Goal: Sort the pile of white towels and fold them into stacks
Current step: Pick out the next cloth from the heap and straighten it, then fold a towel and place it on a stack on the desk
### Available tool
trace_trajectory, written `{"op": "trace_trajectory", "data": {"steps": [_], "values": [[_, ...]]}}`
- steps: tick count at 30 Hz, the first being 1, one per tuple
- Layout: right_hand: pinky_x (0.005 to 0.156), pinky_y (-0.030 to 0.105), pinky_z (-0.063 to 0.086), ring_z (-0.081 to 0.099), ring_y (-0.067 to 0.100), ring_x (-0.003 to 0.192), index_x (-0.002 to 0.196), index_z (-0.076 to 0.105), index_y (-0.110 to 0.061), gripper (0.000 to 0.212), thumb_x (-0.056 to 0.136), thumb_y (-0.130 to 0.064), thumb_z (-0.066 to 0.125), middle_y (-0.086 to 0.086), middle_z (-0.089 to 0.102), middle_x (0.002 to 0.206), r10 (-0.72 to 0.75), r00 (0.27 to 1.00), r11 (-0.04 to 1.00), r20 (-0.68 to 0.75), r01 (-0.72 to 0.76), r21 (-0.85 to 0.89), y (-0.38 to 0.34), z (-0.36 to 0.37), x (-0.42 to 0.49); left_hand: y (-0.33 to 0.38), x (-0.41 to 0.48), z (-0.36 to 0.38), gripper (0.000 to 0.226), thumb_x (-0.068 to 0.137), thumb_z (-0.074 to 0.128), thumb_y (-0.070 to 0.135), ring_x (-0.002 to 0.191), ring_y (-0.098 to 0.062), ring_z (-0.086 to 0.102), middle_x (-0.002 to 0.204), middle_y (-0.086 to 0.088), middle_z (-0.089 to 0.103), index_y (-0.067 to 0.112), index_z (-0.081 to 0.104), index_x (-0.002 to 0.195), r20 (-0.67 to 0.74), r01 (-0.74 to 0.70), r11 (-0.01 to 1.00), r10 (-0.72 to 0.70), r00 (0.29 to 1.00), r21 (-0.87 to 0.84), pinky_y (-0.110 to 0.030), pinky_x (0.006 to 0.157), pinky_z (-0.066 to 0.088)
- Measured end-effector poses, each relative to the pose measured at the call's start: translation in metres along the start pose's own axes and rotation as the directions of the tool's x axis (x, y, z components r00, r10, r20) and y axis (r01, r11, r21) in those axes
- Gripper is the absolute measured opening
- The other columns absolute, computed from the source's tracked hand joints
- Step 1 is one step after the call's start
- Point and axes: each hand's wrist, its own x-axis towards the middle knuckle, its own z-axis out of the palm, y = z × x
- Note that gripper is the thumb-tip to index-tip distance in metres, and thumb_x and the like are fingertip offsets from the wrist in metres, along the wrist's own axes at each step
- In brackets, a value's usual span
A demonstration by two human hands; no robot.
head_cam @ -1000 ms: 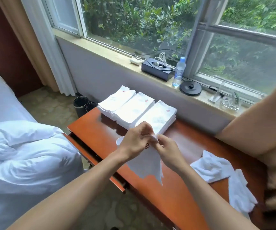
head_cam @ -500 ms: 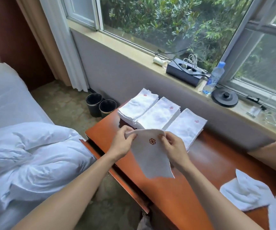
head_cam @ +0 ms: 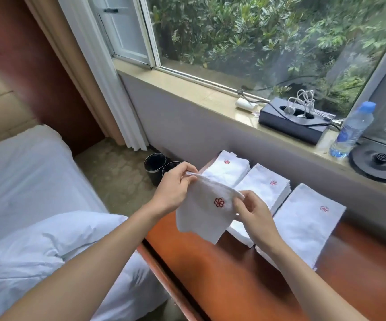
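Towel [head_cam: 201, 218], pinched at both upper corners by left hand [head_cam: 173, 193] and right hand [head_cam: 256, 218]: align edges, keep emblem [head_cam: 219, 202] uppermost, then lower squarely onto stack [head_cam: 266, 179] at 2 o'clock.

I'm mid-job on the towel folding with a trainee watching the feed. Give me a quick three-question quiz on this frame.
1. True or false: the white towel with the red emblem lies flat on the wooden table.
2. Which hand holds that towel? A. only the left hand. B. only the right hand. C. both.
3. How many folded towel stacks sit on the table?

Key:
1. False. It is held up off the table.
2. C. Each hand pinches the towel's top edge.
3. Three, side by side, each with a red emblem on top.
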Motion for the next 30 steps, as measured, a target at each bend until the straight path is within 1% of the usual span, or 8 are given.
{"op": "trace_trajectory", "data": {"steps": [5,11,14,17,22,24,27,30], "values": [[0.084,0.041,0.064,0.063,0.009,0.077,0.091,0.061,-0.017,0.016,0.106,-0.020,0.055,-0.019,0.060,0.070,0.042,0.998,0.998,-0.038,-0.041,0.037,-0.014,0.018,0.060,-0.002,0.077,-0.016,0.016,0.101,0.060,0.012,0.094,-0.019,0.065,0.095,0.001,0.073,0.025,0.067,0.093,0.079,-0.041,0.998,0.037,0.996,0.054,-0.030,0.086,0.048],[0.082,0.040,0.064,0.066,0.019,0.086,0.094,0.058,-0.012,0.014,0.105,-0.021,0.054,-0.001,0.060,0.083,0.088,0.982,0.996,-0.165,-0.088,0.008,-0.012,0.026,0.144,-0.033,0.182,-0.004,0.012,0.101,0.061,0.014,0.087,-0.006,0.063,0.092,0.007,0.072,0.023,0.068,0.095,0.149,-0.124,0.992,0.118,0.982,0.033,-0.018,0.078,0.045],[0.088,0.051,0.061,0.069,0.033,0.094,0.099,0.060,-0.011,0.014,0.105,-0.023,0.054,0.008,0.064,0.090,0.128,0.960,0.991,-0.250,-0.133,-0.004,0.000,0.033,0.179,-0.054,0.234,0.011,0.010,0.101,0.062,0.015,0.084,0.001,0.061,0.091,0.012,0.069,0.021,0.068,0.096,0.231,-0.132,0.991,0.127,0.965,0.008,-0.012,0.073,0.042],[0.092,0.063,0.054,0.062,0.044,0.102,0.101,0.059,-0.008,0.021,0.104,-0.029,0.054,0.010,0.060,0.089,0.142,0.934,0.984,-0.328,-0.169,-0.055,0.013,0.035,0.206,-0.071,0.278,0.031,0.011,0.101,0.062,0.013,0.088,-0.003,0.062,0.094,0.010,0.069,0.021,0.068,0.096,0.289,-0.136,0.990,0.138,0.947,-0.029,-0.015,0.077,0.043],[0.091,0.062,0.054,0.063,0.038,0.094,0.100,0.059,-0.013,0.023,0.106,-0.034,0.054,0.009,0.060,0.087,0.162,0.874,0.972,-0.457,-0.222,-0.081,0.032,0.028,0.241,-0.087,0.328,0.073,0.009,0.100,0.061,0.012,0.093,-0.010,0.064,0.094,0.008,0.070,0.017,0.068,0.097,0.367,-0.118,0.990,0.141,0.919,-0.083,-0.024,0.084,0.047],[0.091,0.060,0.055,0.063,0.033,0.089,0.100,0.060,-0.014,0.021,0.107,-0.033,0.054,0.009,0.062,0.086,0.165,0.854,0.968,-0.494,-0.236,-0.085,0.042,0.024,0.255,-0.096,0.341,0.088,0.009,0.100,0.061,0.012,0.093,-0.011,0.064,0.096,0.005,0.071,0.017,0.068,0.097,0.378,-0.080,0.992,0.112,0.919,-0.098,-0.026,0.085,0.047],[0.082,0.045,0.057,0.055,0.011,0.075,0.097,0.059,-0.016,0.017,0.106,-0.030,0.056,-0.008,0.058,0.079,0.157,0.828,0.960,-0.539,-0.257,-0.115,0.058,0.018,0.279,-0.112,0.356,0.110,0.009,0.099,0.061,0.012,0.095,-0.012,0.064,0.097,0.005,0.071,0.017,0.069,0.100,0.378,-0.018,0.995,0.055,0.924,-0.102,-0.029,0.087,0.048],[0.068,0.029,0.042,0.047,0.002,0.065,0.098,0.058,-0.012,0.017,0.106,-0.027,0.056,-0.009,0.056,0.077,0.162,0.808,0.947,-0.567,-0.289,-0.141,0.077,0.013,0.301,-0.127,0.370,0.129,0.014,0.099,0.060,0.010,0.101,-0.011,0.064,0.103,0.011,0.069,0.016,0.069,0.109,0.389,-0.017,0.994,0.057,0.920,-0.106,-0.029,0.093,0.050]]}}
